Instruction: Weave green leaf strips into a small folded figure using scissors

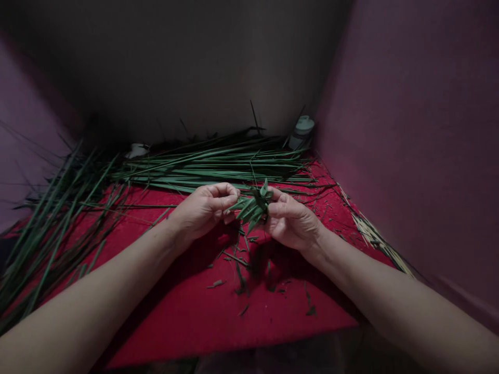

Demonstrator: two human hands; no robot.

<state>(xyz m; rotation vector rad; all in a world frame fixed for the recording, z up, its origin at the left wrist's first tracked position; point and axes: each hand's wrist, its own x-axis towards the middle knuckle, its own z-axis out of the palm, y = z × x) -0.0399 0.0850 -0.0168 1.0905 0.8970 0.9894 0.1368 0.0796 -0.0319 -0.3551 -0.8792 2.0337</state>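
Note:
Between my hands, above the red cloth, is a small bunch of folded green leaf strips (252, 206) with pointed tips fanning left and down. My right hand (290, 215) is closed on its right side, thumb and fingers pinching the base. From the left, my left hand (208, 208) pinches the tip of one strip between thumb and fingers. A thin stalk rises from the top of the bunch. The fingertips of my right hand are partly hidden behind the leaves.
Long green leaf blades (218, 166) lie piled across the back, and more blades (58, 218) spread down the left. Cut scraps (239, 259) litter the red cloth (187, 317). A lidded container (301, 132) stands at the back right. Pale thin sticks (378, 241) lie along the right wall.

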